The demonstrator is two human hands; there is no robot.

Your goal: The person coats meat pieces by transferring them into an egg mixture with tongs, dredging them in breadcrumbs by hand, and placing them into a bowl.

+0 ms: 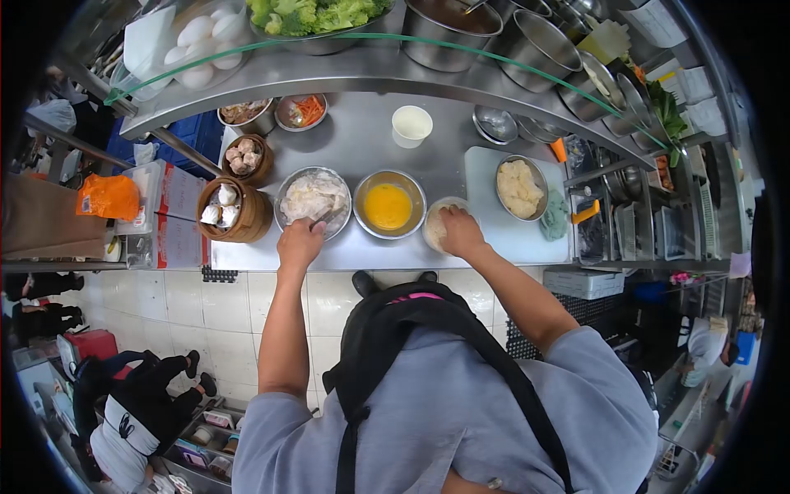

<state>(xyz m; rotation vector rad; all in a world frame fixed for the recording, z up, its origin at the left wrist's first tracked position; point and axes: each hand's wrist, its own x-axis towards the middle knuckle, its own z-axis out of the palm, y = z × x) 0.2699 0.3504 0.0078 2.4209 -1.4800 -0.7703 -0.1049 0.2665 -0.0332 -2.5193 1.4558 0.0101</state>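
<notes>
Fingers of our left hand [301, 240] pinched a thin tool [318, 221] at the floury bowl [349, 198]. Our right hand [462, 233] was in the crumb bowl [425, 233]; we couldn't tell if its fingers pinched anything. Yellow egg [388, 206] sat between on the tabletop [378, 140], probably so both could reach.

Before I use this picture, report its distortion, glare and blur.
Head view: wide-angle distortion, the shelf edge bowed and corners black; head view: soft sheen on the steel counter; head view: left hand and right hand fairly clear, outer margins stretched and less distinct.
</notes>
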